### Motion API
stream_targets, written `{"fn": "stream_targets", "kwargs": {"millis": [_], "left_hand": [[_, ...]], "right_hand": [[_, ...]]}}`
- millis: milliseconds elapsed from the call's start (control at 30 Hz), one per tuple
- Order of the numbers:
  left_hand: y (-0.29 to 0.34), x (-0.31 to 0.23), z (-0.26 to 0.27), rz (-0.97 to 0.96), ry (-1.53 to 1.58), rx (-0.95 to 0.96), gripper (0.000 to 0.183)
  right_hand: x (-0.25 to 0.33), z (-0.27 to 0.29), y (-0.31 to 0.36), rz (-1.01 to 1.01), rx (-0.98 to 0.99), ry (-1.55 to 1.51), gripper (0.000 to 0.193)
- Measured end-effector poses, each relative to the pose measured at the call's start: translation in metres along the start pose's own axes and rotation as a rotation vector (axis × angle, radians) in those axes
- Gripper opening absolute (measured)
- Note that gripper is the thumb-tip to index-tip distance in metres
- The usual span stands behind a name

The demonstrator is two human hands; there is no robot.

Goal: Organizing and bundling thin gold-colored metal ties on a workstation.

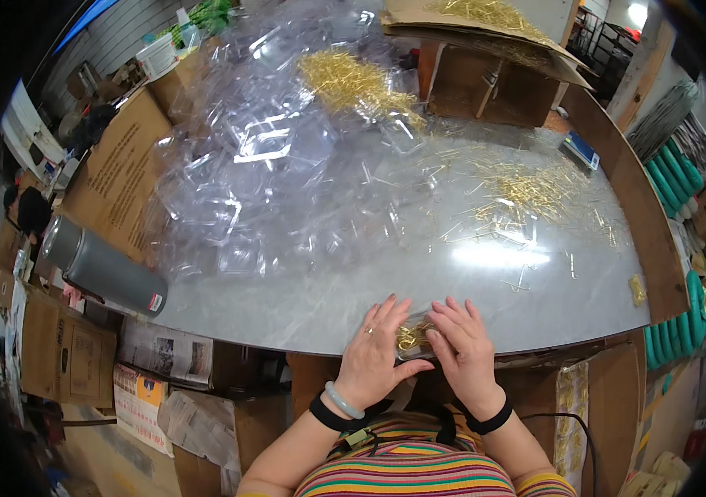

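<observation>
At the table's near edge I hold a small clear plastic case with gold metal hooks point(412, 338) in it between my two hands. My left hand point(372, 352) is closed on its left side, with the thumb stretched along the near side. From the right, my right hand point(465, 352) grips the case, its fingers bent over it. Much of the case is hidden by my fingers. Beyond my right hand, a loose scatter of gold hooks point(531, 190) lies on the grey tabletop point(303, 308).
A large heap of clear plastic shells point(262, 157) covers the table's left and back, topped by a gold hook pile point(353, 83). A grey bottle point(108, 269) stands at the left edge. An open cardboard box point(493, 83) sits at the back; a brown board point(630, 190) borders the right.
</observation>
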State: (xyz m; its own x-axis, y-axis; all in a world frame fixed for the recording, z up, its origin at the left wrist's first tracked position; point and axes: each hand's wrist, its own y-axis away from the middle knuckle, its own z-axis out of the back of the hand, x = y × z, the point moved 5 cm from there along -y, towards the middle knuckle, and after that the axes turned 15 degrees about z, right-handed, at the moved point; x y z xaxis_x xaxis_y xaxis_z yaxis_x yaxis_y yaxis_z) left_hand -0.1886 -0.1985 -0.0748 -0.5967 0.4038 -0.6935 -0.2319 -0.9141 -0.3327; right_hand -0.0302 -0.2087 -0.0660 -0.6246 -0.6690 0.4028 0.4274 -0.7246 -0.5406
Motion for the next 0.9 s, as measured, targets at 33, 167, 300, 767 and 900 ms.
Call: {"fn": "stream_targets", "kwargs": {"millis": [33,167,300,767,900], "left_hand": [[-0.002,-0.001,-0.001,-0.024,0.002,-0.004,0.088],[0.001,0.002,0.002,0.006,-0.062,0.016,0.082],[0.002,0.000,0.004,0.002,-0.123,0.026,0.086],[-0.006,0.017,0.039,0.088,-0.248,0.105,0.079],[-0.009,0.027,0.044,0.119,-0.228,0.078,0.079]], "right_hand": [[-0.002,0.004,-0.001,-0.017,0.004,0.012,0.040],[0.011,0.010,-0.011,0.076,0.113,-0.086,0.048],[-0.043,0.066,-0.021,-0.019,0.088,0.082,0.039],[-0.205,0.124,-0.029,-0.155,0.174,0.786,0.015],[-0.212,0.146,-0.007,-0.322,0.348,0.816,0.026]]}}
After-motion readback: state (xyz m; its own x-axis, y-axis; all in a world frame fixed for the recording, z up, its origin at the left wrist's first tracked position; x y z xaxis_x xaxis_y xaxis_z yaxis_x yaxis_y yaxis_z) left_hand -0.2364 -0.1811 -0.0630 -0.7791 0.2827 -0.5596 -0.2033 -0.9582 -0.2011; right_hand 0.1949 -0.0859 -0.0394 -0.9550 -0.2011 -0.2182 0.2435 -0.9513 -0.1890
